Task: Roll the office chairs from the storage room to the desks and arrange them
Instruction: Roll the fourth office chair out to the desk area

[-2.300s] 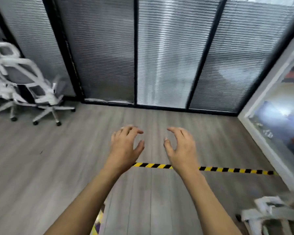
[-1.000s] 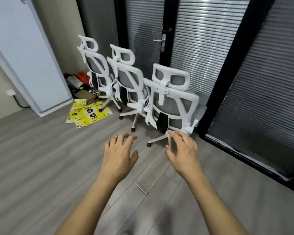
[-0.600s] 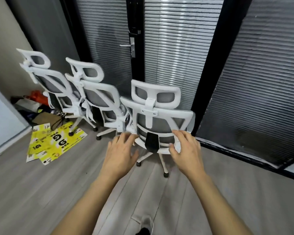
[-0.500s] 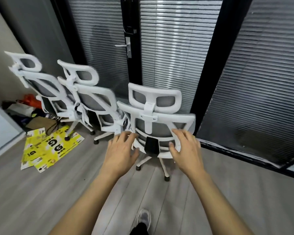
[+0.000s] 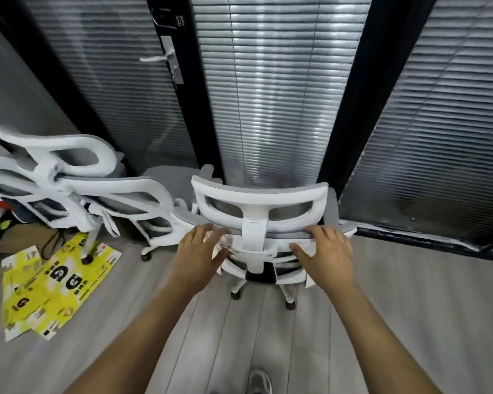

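Two hands had closed on the nearest chair (image 5: 256,206), which half a second earlier they had only reached toward with spread fingers. That white-framed, grey-mesh chair stood on the grey plank floor (image 5: 410,308) with its back to the camera, close before the slatted blinds (image 5: 273,109) and a black door post. It now sat much closer and lower in view than before, with its headrest at the centre of the frame.

The left hand (image 5: 199,248) lay on the backrest's left shoulder. Its fingers curled over the grey top edge just below the headrest, and its thumb pressed the white frame underneath. The right hand (image 5: 328,251) mirrored it on the right shoulder, fingers over the top edge and thumb pointing inward along the frame. Both forearms ran straight up from the bottom of the picture, roughly parallel, one on each side of the headrest's centre post.

A neighbouring chair (image 5: 117,191) of the same make stood just to the left, blurred and leaning out of the frame. The row of chairs had slid leftward since the earlier picture. Yellow printed sheets (image 5: 49,282) lay on the floor below it. A silver door handle (image 5: 157,58) showed above, and the toe of a grey shoe (image 5: 258,382) showed at the bottom edge.
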Demonstrator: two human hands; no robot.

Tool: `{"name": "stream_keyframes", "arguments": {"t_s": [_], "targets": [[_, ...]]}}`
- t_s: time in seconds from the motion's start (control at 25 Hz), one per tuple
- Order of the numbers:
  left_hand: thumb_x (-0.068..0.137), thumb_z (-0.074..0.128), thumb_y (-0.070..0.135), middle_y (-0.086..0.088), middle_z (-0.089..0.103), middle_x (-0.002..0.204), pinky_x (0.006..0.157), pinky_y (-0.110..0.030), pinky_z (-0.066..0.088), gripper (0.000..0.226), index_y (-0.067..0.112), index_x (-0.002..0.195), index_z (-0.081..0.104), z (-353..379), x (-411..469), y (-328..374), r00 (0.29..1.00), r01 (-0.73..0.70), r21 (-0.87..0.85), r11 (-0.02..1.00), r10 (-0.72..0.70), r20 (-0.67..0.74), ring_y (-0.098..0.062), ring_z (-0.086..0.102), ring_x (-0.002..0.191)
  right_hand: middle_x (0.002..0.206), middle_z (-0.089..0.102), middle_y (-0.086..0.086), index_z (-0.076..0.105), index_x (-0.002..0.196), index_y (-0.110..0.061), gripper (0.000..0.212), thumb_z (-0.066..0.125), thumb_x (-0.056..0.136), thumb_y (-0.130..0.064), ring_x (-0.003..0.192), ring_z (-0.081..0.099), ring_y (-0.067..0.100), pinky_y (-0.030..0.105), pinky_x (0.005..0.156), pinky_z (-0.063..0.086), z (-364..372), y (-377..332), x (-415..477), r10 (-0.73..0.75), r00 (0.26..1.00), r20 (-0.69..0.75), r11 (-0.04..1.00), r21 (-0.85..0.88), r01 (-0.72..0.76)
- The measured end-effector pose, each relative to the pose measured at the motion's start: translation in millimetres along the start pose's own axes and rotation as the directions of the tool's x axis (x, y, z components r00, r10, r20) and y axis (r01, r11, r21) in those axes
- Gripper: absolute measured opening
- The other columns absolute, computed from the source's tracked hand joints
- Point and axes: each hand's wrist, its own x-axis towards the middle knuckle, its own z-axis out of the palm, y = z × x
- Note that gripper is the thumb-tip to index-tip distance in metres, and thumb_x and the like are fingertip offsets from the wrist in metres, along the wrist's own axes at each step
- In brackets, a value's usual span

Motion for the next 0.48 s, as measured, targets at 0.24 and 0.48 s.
{"name": "stream_keyframes", "arguments": {"t_s": [0.24, 0.48], "targets": [[0.089, 0.064, 0.041, -0.001, 0.054, 0.113, 0.094, -0.045, 0.044, 0.028, 0.035, 0.116, 0.060, 18.4, 12.7, -19.6, 0.998, -0.057, -0.057, 0.997, 0.055, -0.042, -0.028, 0.049, 0.108, 0.109, 0.059, -0.003, 0.060, 0.116, -0.022, 0.053, 0.059, 0.085, -0.064, 0.120, 0.048, 0.024, 0.044, 0.120, 0.024, 1.5, -3.6, -20.1, 0.047, 0.999, 0.020, 0.997, 0.058, -0.048], [0.092, 0.061, 0.040, -0.005, 0.054, 0.115, 0.093, -0.047, 0.047, 0.028, 0.031, 0.118, 0.062, 12.2, -24.0, -47.3, 0.980, -0.200, -0.097, 0.975, 0.201, -0.005, -0.030, 0.046, 0.114, 0.108, 0.057, -0.008, 0.058, 0.115, -0.027, 0.056, 0.050, 0.084, -0.074, 0.119, 0.049, 0.021, 0.035, 0.113, 0.030, -1.2, -45.6, -110.9, 0.204, 0.978, -0.045, 0.979, 0.032, -0.202]]}}
